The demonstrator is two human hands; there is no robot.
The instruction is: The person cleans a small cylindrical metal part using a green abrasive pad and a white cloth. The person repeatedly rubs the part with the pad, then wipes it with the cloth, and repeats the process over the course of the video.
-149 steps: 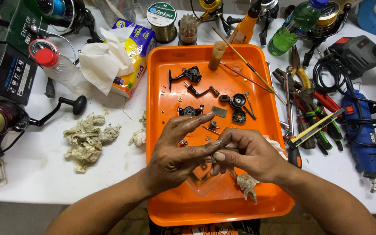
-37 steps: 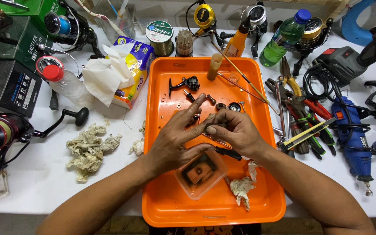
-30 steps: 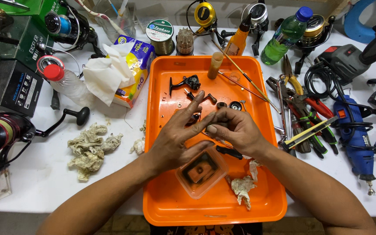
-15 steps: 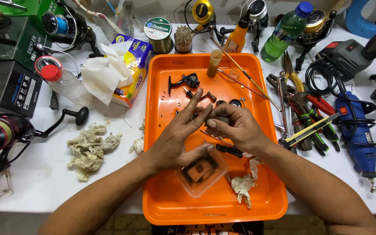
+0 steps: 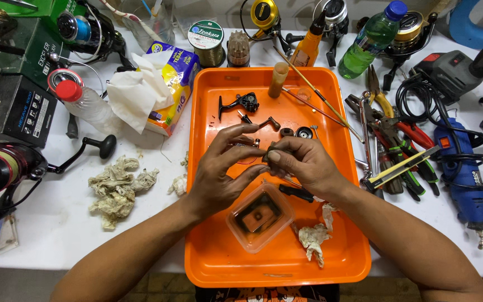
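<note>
Both hands meet over the middle of an orange tray [image 5: 217,263]. My right hand [image 5: 303,165] pinches a small dark metal part [image 5: 268,152] between thumb and fingers. My left hand [image 5: 222,170] touches the same part with its fingertips, fingers spread. Just below the hands a small clear plastic tub [image 5: 259,217] with dark pieces inside sits on the tray. Loose black reel parts [image 5: 244,103] and two small round pieces [image 5: 296,132] lie at the tray's far end. A dirty rag [image 5: 314,237] lies under my right forearm.
Pliers, cutters and a yellow-edged knife [image 5: 395,162] lie right of the tray, beside a blue rotary tool [image 5: 462,173]. Crumpled rags [image 5: 115,184], a fishing reel [image 5: 6,168], a red-capped bottle [image 5: 82,100] and a tissue pack [image 5: 166,84] are at the left. Bottles and reels line the back.
Five seconds ago the hands worked lower on the tray, above the tub. They now hold the part farther up, and over the last second they shifted only slightly.
</note>
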